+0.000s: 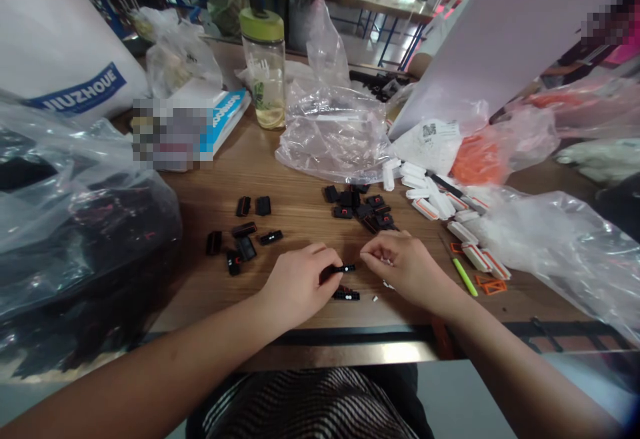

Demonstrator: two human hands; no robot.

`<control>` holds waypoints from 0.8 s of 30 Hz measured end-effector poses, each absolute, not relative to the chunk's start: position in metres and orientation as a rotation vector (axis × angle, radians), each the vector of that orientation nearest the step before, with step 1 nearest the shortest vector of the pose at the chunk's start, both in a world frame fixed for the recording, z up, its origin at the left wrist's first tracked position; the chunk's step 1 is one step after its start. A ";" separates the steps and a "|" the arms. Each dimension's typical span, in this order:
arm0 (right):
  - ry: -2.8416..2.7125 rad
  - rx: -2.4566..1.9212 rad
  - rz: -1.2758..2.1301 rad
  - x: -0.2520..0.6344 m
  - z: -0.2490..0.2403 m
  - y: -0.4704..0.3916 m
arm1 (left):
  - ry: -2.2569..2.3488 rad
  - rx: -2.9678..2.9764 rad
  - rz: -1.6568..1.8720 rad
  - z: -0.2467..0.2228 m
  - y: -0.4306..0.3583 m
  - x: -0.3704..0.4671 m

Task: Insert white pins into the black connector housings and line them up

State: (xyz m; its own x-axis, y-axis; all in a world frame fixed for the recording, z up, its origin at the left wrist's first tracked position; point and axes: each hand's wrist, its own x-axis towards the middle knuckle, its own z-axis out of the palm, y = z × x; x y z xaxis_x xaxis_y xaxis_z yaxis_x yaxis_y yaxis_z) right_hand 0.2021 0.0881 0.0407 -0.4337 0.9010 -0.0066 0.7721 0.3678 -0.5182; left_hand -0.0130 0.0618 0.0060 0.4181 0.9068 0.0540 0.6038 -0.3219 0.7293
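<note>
My left hand [303, 283] is closed around a small black plastic block [346, 268] with white dots on its end. Just below it on the wooden table lies a second black block [347, 295], also showing white dots. To the right, my right hand [400, 262] is curled with thumb and forefinger pinched near the first block. Small white pieces [386, 261] show within its curled fingers; what the fingertips themselves pinch is too small to make out. A loose white bit [375, 299] rests on the table near the second block.
Black blocks lie in a left group [245, 247] and a middle pile [367, 209]. White cases [433, 195], a yellow-green pen [465, 277] and orange frames [493, 285] are at right. Plastic bags [335, 132] and a green-lidded bottle [263, 69] stand behind; a large bag [90, 245] bulges left.
</note>
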 end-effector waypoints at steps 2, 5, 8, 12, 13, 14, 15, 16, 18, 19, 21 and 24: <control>-2.315 -1.387 0.803 0.195 0.044 0.085 | 1.276 2.042 0.614 0.007 0.062 -0.013; -2.353 -1.328 0.840 0.186 0.046 0.079 | 1.286 2.057 0.597 0.007 0.062 -0.013; -2.431 -1.302 0.737 0.182 0.043 0.077 | 1.285 2.074 0.590 0.007 0.063 -0.013; -2.521 -1.241 0.577 0.182 0.038 0.076 | 1.293 2.063 0.578 0.007 0.063 -0.013; -2.537 -1.230 0.550 0.182 0.038 0.076 | 1.292 2.062 0.572 0.008 0.063 -0.013; -2.553 -1.225 0.525 0.182 0.038 0.075 | 1.293 2.064 0.567 0.008 0.063 -0.013; -2.570 -1.224 0.498 0.181 0.038 0.074 | 1.296 2.068 0.560 0.009 0.063 -0.012; -2.593 -1.222 0.466 0.180 0.039 0.074 | 1.302 2.072 0.552 0.009 0.063 -0.012; -2.652 -1.207 0.394 0.179 0.041 0.072 | 1.308 2.079 0.541 0.010 0.063 -0.012; -2.680 -1.193 0.358 0.179 0.042 0.071 | 1.307 2.079 0.543 0.010 0.063 -0.012; -2.713 -1.160 0.302 0.180 0.043 0.070 | 1.299 2.066 0.554 0.010 0.063 -0.012; -2.698 -1.140 0.274 0.183 0.043 0.069 | 1.295 2.038 0.572 0.010 0.063 -0.012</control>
State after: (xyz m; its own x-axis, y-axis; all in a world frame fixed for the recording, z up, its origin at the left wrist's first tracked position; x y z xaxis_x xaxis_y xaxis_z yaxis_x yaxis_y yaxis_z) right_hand 0.1833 0.0694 0.0434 -0.6826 0.7224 0.1107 0.6855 0.6853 -0.2459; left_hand -0.0121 0.0630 0.0096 0.4176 0.9084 0.0190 0.6256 -0.3027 0.7190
